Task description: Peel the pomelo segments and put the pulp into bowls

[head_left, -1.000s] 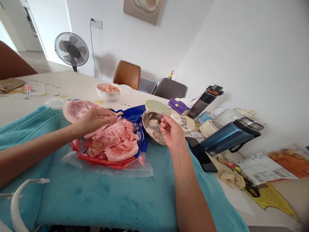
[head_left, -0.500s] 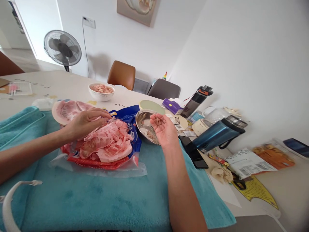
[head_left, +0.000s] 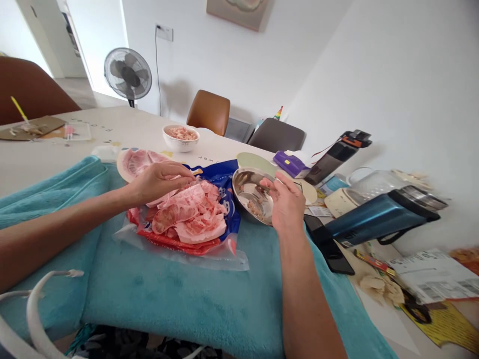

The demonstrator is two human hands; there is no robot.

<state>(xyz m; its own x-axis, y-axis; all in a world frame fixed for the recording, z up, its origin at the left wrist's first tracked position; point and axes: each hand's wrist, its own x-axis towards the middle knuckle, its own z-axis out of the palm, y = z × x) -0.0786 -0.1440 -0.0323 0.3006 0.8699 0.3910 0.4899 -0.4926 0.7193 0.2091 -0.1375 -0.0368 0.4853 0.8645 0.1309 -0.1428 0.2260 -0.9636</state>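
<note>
Pink pomelo peel and torn membranes (head_left: pixel 190 212) are heaped on a red and blue plastic bag (head_left: pixel 232 219). Over the back of this heap hovers my left hand (head_left: pixel 162 182), its fingers bent and brought together at the tips; whatever they pinch is too small to make out. My right hand (head_left: pixel 288 202) is at the right rim of a steel bowl (head_left: pixel 249 177), its fingers apart and tipped toward the inside. Pale pomelo seeds and scraps (head_left: pixel 256 208) lie in the bowl. A hollow pomelo rind (head_left: pixel 136 162) rests behind my left hand.
A white bowl of pomelo flesh (head_left: pixel 181 139) stands farther back. Beneath the bag spreads a teal towel (head_left: pixel 179 294). On the right are a black phone (head_left: pixel 331 252), a blue flask (head_left: pixel 377 217), a dark bottle (head_left: pixel 339 157) and a purple tissue pack (head_left: pixel 291 163).
My right hand has turned from palm-up with small bits in it to tipped over the steel bowl. The left stays above the peel, its fingertips drawn closer together. The view has swung left.
</note>
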